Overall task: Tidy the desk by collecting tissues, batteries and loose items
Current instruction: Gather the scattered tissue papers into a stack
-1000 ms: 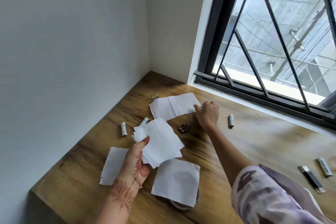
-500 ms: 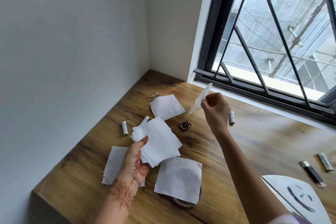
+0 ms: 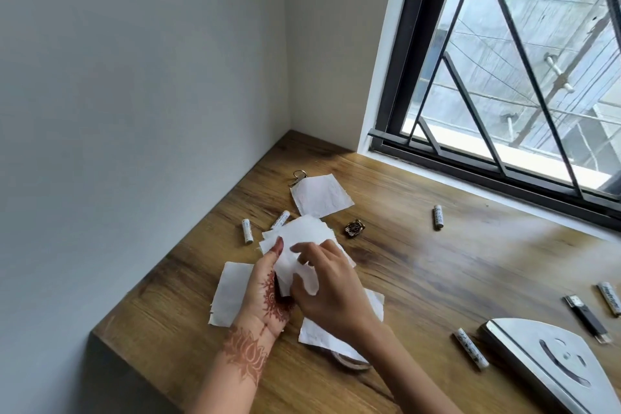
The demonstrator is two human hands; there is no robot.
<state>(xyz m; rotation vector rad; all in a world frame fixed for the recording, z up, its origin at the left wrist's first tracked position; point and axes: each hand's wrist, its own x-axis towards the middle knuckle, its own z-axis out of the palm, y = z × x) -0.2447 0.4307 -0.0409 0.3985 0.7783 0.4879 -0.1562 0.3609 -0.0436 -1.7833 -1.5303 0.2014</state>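
Tissues (image 3: pixel 295 242) gripped by both hands (image 3: pixel 265 292) above wooden desk (image 3: pixel 420 279) beside window (image 3: pixel 504 77).

Print on the batteries (image 3: pixel 438 217), apparently too blurred to read.

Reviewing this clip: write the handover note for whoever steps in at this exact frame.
Left hand: holds the tissue stack.
Right hand: pressing a tissue onto that stack.
Done: several tissues gathered.
Left on the desk: a tissue by the key ring, one left of the hands, one under the right wrist; batteries; a small clip; a black lighter.
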